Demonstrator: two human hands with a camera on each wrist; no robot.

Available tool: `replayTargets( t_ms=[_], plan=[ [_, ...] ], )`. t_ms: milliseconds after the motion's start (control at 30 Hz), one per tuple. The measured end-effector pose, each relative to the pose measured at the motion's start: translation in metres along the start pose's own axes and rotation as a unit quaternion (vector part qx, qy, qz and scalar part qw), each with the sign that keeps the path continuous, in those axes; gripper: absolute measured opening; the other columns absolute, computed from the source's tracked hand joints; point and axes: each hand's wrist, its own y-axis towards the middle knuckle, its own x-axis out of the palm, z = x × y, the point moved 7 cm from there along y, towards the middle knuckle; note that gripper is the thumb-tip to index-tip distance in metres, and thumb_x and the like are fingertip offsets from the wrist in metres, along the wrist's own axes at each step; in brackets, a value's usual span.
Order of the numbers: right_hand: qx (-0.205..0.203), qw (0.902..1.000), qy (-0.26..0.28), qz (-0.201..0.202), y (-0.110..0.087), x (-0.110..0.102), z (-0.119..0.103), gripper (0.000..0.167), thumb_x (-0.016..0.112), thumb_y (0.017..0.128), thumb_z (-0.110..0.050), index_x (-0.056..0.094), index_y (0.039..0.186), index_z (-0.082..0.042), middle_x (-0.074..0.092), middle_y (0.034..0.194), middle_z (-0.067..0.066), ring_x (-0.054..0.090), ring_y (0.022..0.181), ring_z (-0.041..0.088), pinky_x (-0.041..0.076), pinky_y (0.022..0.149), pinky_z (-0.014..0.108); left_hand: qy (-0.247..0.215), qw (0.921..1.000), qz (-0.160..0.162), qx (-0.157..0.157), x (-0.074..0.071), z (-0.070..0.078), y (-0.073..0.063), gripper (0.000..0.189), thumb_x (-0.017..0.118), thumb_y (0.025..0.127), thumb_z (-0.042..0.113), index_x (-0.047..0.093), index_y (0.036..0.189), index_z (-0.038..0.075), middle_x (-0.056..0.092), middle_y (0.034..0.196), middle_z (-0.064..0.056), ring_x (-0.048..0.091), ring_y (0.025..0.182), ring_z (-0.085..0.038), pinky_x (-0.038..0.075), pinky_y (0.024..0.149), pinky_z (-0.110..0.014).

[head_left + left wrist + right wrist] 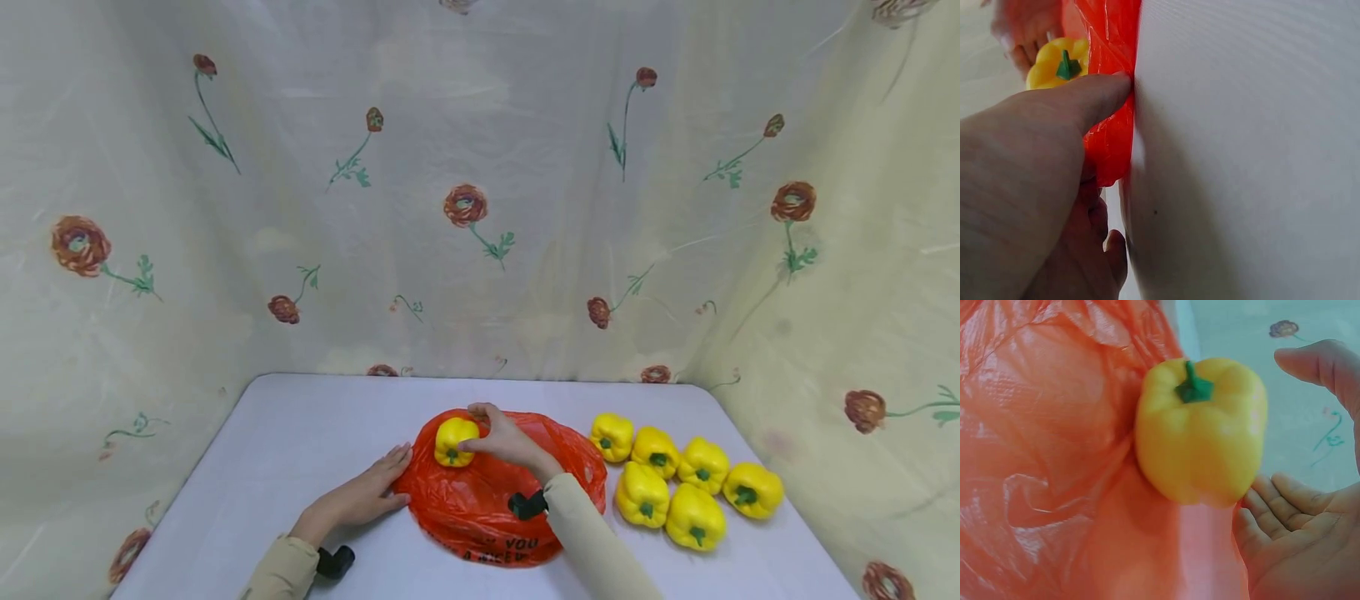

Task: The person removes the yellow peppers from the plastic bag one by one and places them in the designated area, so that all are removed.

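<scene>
A yellow bell pepper (pixel 455 440) with a green stem sits on the left part of a red plastic bag (pixel 480 504), which lies flat and crumpled on the table. My right hand (pixel 512 439) is at the pepper's right side. In the right wrist view its thumb stands apart from the pepper (pixel 1200 440), while the fingertips are close to its lower side; whether they touch I cannot tell. My left hand (pixel 360 496) rests at the bag's left edge with its fingers extended. The left wrist view shows its thumb (pixel 1100 94) against the red plastic.
Several more yellow bell peppers (pixel 703 464) stand grouped on the table to the right of the bag. The white table (pixel 315 417) is bordered behind and at the sides by a flower-printed curtain (pixel 525 317).
</scene>
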Motion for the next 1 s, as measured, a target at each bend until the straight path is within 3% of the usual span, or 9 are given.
replayTargets(
  t_ms=[1000],
  plan=[
    [0.007,0.9998,-0.010,-0.014,0.006,0.014,0.024,0.074,0.073,0.084,-0.038,0.036,0.141,-0.010,0.045,0.138,0.010,0.046,0.120,0.026,0.043,0.105,0.049,-0.004,1.0000,-0.002,-0.004,-0.001,0.003,-0.002,0.078,0.055,0.094,0.051,0.021,0.155,0.015,0.011,0.164,-0.002,0.010,0.151,-0.027,0.021,0.118,-0.055]
  ],
)
